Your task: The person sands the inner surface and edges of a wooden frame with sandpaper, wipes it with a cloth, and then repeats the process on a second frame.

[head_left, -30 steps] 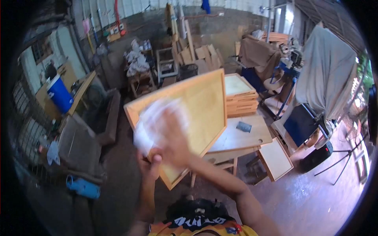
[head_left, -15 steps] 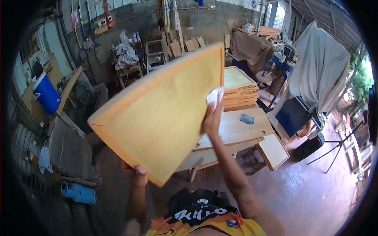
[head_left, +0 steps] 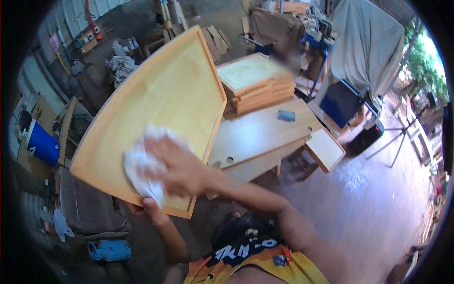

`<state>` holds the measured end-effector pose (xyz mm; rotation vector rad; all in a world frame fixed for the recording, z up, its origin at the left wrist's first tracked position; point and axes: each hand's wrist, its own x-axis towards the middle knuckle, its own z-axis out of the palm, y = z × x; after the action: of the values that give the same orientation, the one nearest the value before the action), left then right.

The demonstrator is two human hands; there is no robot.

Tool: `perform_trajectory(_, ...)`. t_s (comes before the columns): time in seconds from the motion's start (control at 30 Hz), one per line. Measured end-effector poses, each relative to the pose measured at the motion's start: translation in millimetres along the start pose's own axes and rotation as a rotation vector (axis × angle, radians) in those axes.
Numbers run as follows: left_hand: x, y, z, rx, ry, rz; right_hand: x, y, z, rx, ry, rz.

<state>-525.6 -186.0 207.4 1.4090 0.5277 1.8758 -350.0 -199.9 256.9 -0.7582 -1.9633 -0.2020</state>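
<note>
A large framed wooden panel (head_left: 165,94) is tilted up in front of me, its recessed yellowish face toward me. My left hand (head_left: 149,208) grips the panel's lower edge, thumb on the frame and fingers hidden behind. Pressed against the lower part of the face is a white cloth (head_left: 142,168), bunched under my right hand (head_left: 177,163), which is blurred by motion. The cloth's lower end hangs close to my left thumb.
Behind the panel, several framed panels (head_left: 265,90) are stacked on a wooden worktable (head_left: 255,132) with a small grey block (head_left: 286,116). A smaller panel (head_left: 325,149) rests right of it. A blue gas cylinder (head_left: 109,250) stands lower left, a blue cooler (head_left: 43,142) further left.
My right hand and the cloth have moved from the panel's right edge down and left across its face. The panel has shifted left in view and turned more upright, still in my left hand.
</note>
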Motion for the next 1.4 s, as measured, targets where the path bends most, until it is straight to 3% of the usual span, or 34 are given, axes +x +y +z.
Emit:
perform_trajectory(0.13,-10,8,7,0.067,-0.152,-0.015,-27,112,-22,-0.233,0.614,0.321)
perform_trajectory(0.2,-18,6,-21,0.192,-0.181,-0.009,-82,153,-51,-0.3,0.721,0.62)
perform_trajectory(0.23,-16,25,1,0.036,-0.039,-0.084,-118,171,-54,-0.347,0.822,0.658)
perform_trajectory(0.27,-11,33,6,0.037,-0.029,-0.069,-152,194,-59,-0.394,0.931,0.689)
perform_trajectory(0.33,-3,26,-33,0.093,0.033,-0.033,-216,211,-77,-0.806,0.629,0.915)
perform_trajectory(0.4,31,11,-68,0.134,0.057,-0.092,-287,206,-93,-0.674,0.337,1.038)
perform_trajectory(0.43,48,3,-83,0.153,0.068,-0.121,-322,206,-99,-0.502,0.447,1.073)
perform_trajectory(0.47,39,8,-56,0.041,-0.099,-0.062,-352,205,-116,-0.341,0.562,1.086)
perform_trajectory(0.53,40,25,7,-0.078,-0.319,0.058,-351,151,-193,0.394,0.798,1.449)
perform_trajectory(0.6,40,29,79,-0.037,-0.455,0.218,-342,86,-288,1.214,0.835,1.317)
perform_trajectory(0.7,45,23,202,0.087,-0.761,0.55,-375,30,-400,1.564,0.704,0.722)
perform_trajectory(0.8,1,52,360,0.174,-1.227,1.011,-479,1,-477,1.728,0.865,0.474)
perform_trajectory(0.87,-49,112,465,0.071,-1.468,1.401,-511,-53,-505,1.365,1.259,0.561)
perform_trajectory(0.93,-72,121,536,0.079,-1.179,1.759,-537,-96,-530,1.112,1.198,0.512)
perform_trajectory(0.97,-93,125,574,0.021,-1.159,1.65,-550,-109,-544,0.952,1.265,0.532)
perform_trajectory(1.03,-130,105,624,-0.134,-1.373,1.02,-587,-133,-569,0.686,1.326,0.672)
perform_trajectory(1.07,-150,75,643,-0.22,-1.535,0.481,-607,-141,-578,0.58,1.326,0.784)
perform_trajectory(1.13,-196,16,686,-0.811,-1.555,-0.604,-626,-148,-593,0.487,1.501,0.9)
perform_trajectory(1.2,-251,-16,746,-0.86,-1.495,-1.014,-654,-141,-622,0.372,1.672,1.047)
perform_trajectory(1.27,-309,-87,813,-0.236,-1.728,-0.814,-686,-127,-647,0.249,1.834,1.238)
perform_trajectory(1.3,-342,-116,844,-0.085,-1.907,-0.744,-703,-114,-654,-0.169,1.694,1.614)
perform_trajectory(1.33,-391,-171,859,-0.122,-1.863,-0.894,-722,-97,-652,-0.597,1.468,1.938)
perform_trajectory(1.37,-456,-260,876,0.137,-1.796,-0.928,-747,-78,-644,-1.025,1.153,2.206)
perform_trajectory(1.4,-513,-280,870,0.422,-1.604,-0.31,-790,-61,-618,-1.121,1.127,2.211)
